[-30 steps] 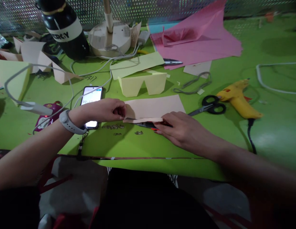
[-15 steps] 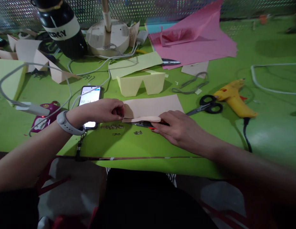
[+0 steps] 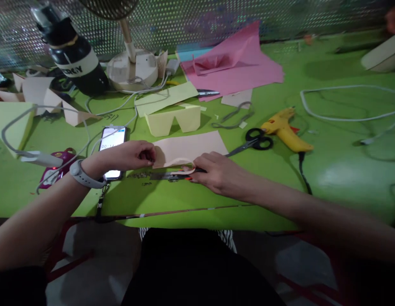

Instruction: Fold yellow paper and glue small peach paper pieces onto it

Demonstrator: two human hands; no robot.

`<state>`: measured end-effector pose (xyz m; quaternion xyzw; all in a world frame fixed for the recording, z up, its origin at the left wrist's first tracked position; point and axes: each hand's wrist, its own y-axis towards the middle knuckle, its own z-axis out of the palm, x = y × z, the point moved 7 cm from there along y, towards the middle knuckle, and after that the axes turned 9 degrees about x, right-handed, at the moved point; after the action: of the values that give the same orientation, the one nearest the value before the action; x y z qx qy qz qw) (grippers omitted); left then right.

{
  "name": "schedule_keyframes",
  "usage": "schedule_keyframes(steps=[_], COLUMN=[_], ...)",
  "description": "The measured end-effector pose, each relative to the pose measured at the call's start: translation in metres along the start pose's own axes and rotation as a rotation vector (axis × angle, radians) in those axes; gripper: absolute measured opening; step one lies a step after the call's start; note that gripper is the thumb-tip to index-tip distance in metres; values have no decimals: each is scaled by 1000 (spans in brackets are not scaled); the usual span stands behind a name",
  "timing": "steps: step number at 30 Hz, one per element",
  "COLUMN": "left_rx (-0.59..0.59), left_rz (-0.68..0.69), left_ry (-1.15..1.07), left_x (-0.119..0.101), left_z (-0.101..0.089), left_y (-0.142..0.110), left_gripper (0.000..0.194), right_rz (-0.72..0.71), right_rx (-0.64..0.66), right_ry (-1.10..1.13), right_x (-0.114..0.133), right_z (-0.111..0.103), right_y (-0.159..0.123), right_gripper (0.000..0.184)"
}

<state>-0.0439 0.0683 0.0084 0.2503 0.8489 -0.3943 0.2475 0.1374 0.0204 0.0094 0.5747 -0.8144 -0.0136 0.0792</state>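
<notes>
Now the strip (image 3: 185, 171) has been swung off the paper (image 3: 191, 146), its near edge being parted! Cutter (image 3: 161, 176) gripped by right hand (image 3: 218, 174); paper pressed to tabletop (image 3: 184, 197) by left hand (image 3: 130, 155), closure unclear.

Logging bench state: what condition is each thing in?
Phone: screen lit
Purple device: red light on
Peach sheet: mostly flat, near edge curled
Bladed tool: in right hand, blade bare
Yellow cut-out: notched, creased
Black-handled scissors: lying down, unheld
Glue gun: on its side
Pink paper: creased
Bottle: upright
</notes>
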Motion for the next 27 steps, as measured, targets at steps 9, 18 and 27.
schedule_keyframes(steps=[9,18,27], left_rx=[-233,-507,-588], left_rz=[16,-9,69], left_ry=[208,362,163], left_x=[-3,-45,-43], left_z=[2,14,15], left_y=[-19,-11,-7], left_gripper=[26,46,41], right_rz=[372,738,554], right_rx=[-269,-238,-323], right_ry=[189,-13,842], right_x=[-83,-194,-152], right_z=[-61,-41,-48], right_y=[-46,-44,-37], right_gripper=[33,31,40])
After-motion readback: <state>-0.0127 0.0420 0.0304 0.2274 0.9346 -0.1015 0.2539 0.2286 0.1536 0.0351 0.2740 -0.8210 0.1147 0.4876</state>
